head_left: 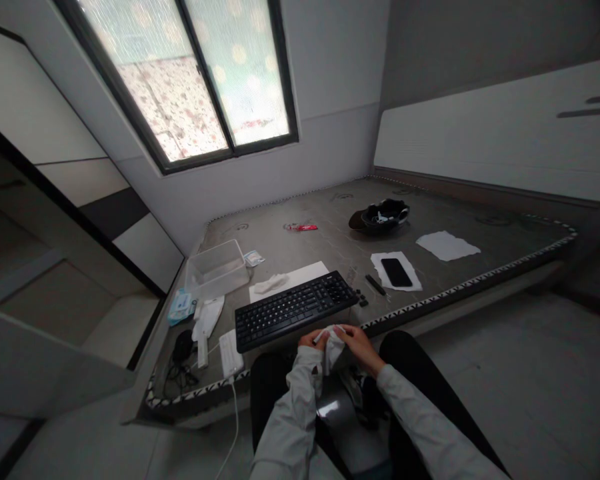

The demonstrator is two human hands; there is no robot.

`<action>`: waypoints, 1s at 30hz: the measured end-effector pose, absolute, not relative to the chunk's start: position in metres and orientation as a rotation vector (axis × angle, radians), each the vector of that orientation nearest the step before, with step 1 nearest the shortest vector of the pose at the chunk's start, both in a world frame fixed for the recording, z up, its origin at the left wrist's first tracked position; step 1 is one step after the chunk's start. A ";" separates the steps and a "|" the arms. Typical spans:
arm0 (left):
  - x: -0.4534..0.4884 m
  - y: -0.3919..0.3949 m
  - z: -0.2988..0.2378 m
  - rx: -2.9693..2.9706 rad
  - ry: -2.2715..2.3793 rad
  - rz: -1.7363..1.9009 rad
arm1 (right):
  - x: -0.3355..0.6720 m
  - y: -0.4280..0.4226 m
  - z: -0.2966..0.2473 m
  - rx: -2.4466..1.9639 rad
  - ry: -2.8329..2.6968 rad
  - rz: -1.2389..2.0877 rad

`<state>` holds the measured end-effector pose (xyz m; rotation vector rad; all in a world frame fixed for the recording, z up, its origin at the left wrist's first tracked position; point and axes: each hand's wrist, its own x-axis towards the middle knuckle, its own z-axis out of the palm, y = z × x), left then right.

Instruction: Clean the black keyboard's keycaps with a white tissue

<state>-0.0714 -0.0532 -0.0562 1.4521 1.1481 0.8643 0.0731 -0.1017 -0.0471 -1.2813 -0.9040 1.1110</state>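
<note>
My left hand (314,341) and my right hand (359,343) meet just below the front edge of the grey mattress-like platform (480,233). Both are closed around a crumpled white cloth or tissue (333,344) held between them over my lap. A thin white stick-like tip pokes out at my left fingers; I cannot make out what it is. A black keyboard (293,307) lies on the platform directly beyond my hands, tilted slightly. A few loose black keycaps (362,298) and a small black tool (375,284) sit to its right.
A black phone (396,272) rests on a white tissue. Another white tissue (447,245), a black cap (380,216), a red wrapper (303,227), a clear plastic box (216,268), white paper (300,276), packets, a mouse (183,345) and cables lie around.
</note>
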 end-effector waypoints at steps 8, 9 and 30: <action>-0.074 -0.047 -0.051 1.313 1.291 1.010 | 0.070 -0.100 -0.046 -1.208 -1.018 0.953; -0.074 -0.047 -0.050 1.305 1.284 1.014 | 0.070 -0.100 -0.047 -1.216 -1.052 0.936; -0.066 -0.045 -0.066 1.141 1.208 0.991 | 0.075 -0.099 -0.062 -1.396 -1.025 0.875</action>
